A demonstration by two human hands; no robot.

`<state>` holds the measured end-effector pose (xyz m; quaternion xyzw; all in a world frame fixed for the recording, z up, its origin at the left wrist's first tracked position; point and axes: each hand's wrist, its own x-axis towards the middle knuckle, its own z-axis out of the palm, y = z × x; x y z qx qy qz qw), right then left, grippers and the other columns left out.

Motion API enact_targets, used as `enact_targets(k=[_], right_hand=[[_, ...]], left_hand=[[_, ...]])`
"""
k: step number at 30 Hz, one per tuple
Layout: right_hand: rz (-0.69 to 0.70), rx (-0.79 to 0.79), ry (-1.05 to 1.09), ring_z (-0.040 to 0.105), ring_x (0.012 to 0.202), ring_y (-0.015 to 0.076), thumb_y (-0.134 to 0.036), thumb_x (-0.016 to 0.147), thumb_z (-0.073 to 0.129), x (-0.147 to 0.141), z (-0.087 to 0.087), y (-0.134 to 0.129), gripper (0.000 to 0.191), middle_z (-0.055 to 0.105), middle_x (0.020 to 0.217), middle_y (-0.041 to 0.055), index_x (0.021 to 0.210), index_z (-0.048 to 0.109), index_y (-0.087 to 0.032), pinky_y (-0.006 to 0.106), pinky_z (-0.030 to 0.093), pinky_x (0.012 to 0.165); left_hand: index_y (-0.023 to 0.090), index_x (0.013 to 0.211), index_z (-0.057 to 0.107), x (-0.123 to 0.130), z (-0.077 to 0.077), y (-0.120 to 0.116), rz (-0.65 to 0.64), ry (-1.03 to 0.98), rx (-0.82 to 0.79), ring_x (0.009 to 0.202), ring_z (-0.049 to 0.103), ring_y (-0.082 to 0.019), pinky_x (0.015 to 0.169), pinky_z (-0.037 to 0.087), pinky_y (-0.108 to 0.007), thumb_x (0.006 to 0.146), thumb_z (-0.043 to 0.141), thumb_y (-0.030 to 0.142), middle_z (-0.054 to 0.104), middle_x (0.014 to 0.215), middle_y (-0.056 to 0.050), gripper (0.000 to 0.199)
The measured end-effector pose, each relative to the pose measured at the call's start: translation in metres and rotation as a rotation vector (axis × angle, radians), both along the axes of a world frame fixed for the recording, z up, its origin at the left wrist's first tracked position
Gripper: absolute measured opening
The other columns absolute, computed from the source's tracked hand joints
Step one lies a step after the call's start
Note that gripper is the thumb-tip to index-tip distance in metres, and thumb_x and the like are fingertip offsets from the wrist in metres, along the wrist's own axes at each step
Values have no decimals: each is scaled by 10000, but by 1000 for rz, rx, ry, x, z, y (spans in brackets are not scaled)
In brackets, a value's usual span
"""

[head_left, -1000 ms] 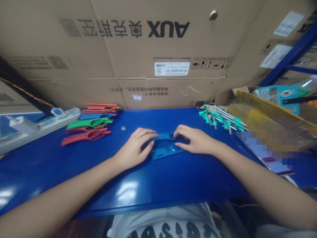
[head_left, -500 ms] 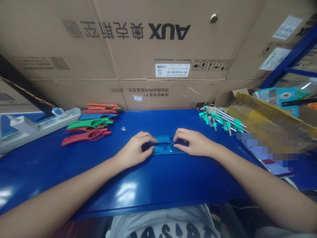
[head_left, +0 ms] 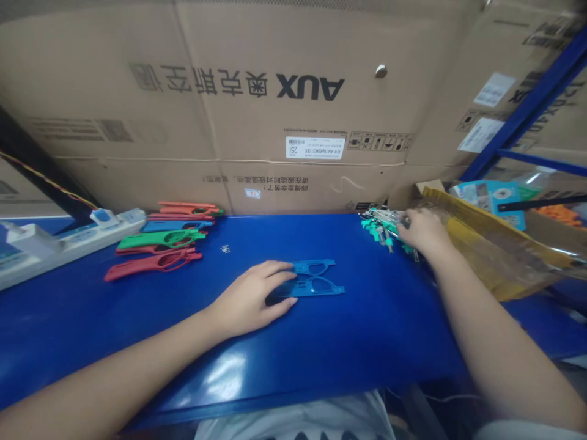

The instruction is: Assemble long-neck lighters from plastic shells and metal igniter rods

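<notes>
while a white power strip (head_left: pixel 76 243) is lying at the far left, coloured plastic handles (head_left: pixel 140 242) are resting beside it. the left hand (head_left: pixel 257 296) is covering the left ends of two blue plastic pieces (head_left: pixel 305 286) lying together on the blue table (head_left: pixel 343 348), its thumb standing apart from its fingers. the right hand (head_left: pixel 426 232) is resting at a pile of metal rods with green parts (head_left: pixel 380 226); i cannot tell whether its fingers are gripping one.

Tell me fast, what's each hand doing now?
Left hand: open, spread over two blue pieces.
Right hand: at the metal rods; grip can't be told.
</notes>
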<state>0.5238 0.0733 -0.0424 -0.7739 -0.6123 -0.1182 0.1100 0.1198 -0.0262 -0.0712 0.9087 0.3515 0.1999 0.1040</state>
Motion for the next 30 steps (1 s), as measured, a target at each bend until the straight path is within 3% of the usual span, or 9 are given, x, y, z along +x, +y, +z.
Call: enact_targets(k=[3,8,12,16,24,30], right_hand=[[-68,-35,25,613,992,353,-332,841,576,21,-6,9,261,675,1059,176,993,727,-184,434,477,799],[-93,-39,45,605,982,326,-391,763,659,29,-13,16,268,672,1007,133,955,718,-214,399,468,786],[-98,-22,50,605,982,322,-305,726,678,26,-13,15,185,657,1044,129,888,704,-220,404,464,789],[-78,21,70,607,979,309,-340,753,684,21,-12,11,197,630,1088,125,906,673,-217,389,461,764],[51,142,105,609,925,269,-340,838,606,8,-6,6,129,641,992,108,856,610,-212,332,435,696],[89,311,239,609,788,258,-378,814,618,-5,1,-1,153,695,887,86,848,595,-231,306,350,579]], left_hand=[[221,1278,628,0,-1,0,-30,57,17,1253,588,-267,1064,493,-454,988,542,396,637,1347,-91,349],[200,1239,649,-4,1,3,-37,97,50,1204,611,-263,1031,514,-428,1003,516,377,665,1294,-92,323],[188,1233,648,-7,8,4,-53,128,44,1147,619,-260,977,528,-409,989,536,354,658,1258,-98,315],[202,1211,649,-8,13,4,-55,145,31,1090,619,-253,954,505,-413,978,556,369,652,1206,-85,301],[228,1180,642,-11,16,4,-35,191,33,1062,615,-249,938,454,-411,986,541,369,645,1171,-77,260],[221,1132,653,-21,29,9,-42,265,-2,1014,628,-248,911,456,-397,943,604,330,654,1145,-62,224]])
